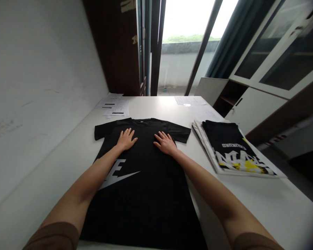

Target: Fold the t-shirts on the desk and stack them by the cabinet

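Observation:
A black short-sleeved T-shirt (151, 194) lies spread flat on the white table (65, 166), its collar at the far end and its hem towards me. A grey swoosh and letters show on its front, partly covered by my left forearm. My left hand (125, 140) rests flat on the upper chest of the shirt, below the left-hand sleeve, with fingers spread. On the other side of the chest lies my right hand (166, 143), palm down, fingers apart, near the right-hand sleeve. Neither hand grips the cloth.
To the right sits a stack of folded clothes (224, 139), a black printed one on top of white ones. Paper sheets (117, 107) lie at the far left of the table, and more papers (190, 101) at the far right. A wall borders the left; cabinets (261, 104) stand right.

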Demonstrator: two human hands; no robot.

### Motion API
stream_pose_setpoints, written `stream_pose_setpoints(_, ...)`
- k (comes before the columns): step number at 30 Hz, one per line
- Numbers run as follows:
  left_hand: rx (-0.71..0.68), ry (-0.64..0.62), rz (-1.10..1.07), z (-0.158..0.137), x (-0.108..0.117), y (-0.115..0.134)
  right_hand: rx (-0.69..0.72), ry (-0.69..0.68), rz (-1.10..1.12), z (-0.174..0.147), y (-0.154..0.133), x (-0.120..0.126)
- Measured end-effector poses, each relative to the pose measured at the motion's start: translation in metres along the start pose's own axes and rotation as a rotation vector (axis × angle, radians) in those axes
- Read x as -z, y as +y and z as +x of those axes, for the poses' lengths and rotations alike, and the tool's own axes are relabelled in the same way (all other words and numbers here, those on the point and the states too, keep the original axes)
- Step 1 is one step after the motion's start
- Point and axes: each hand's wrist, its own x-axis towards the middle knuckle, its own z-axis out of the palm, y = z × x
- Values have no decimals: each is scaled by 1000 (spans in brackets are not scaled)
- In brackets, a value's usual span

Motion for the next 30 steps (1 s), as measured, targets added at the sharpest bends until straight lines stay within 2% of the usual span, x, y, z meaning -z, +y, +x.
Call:
stream_pose_setpoints(4, -141, 32, -21, -45, -4, 38, 1, 31, -21, -12, -1, 0)
stream_pose_setpoints(6, -188, 18, -17, -70, -5, 45, -17, 38, -25, -20, 5, -1)
stream_pose_setpoints(8, -160, 10, 5, -89, -3, 38, -73, 36, -29, -27, 15, -1)
stream_pose_setpoints(12, 54, 3, 68, -114, 9, 9, -164, 71, -61, -43, 28, 5)
stream_pose_setpoints(15, 102, 3, 92, -135, 14, 0, -75, 78, -65, -67, 12, 8)
stream_pose_setpoints(19, 1, 17, 76, -177, 15, 5, 98, 28, -22, -114, -17, 4)
stream_pose_setpoints(21, -14, 21, 67, -200, 17, 2, 91, 23, -18, -139, -20, 4)
stream_pose_setpoints(26, 51, 84, 90, -255, 29, -10, -129, 85, -53, -193, -20, 14)
stream_pose_setpoints(28, -6, 88, 74, -279, 32, -4, -62, 100, -45, -215, -35, 14)
stream_pose_setpoints(30, -82, 75, 50, -303, 33, 9, 87, 87, -24, -238, -56, 11)
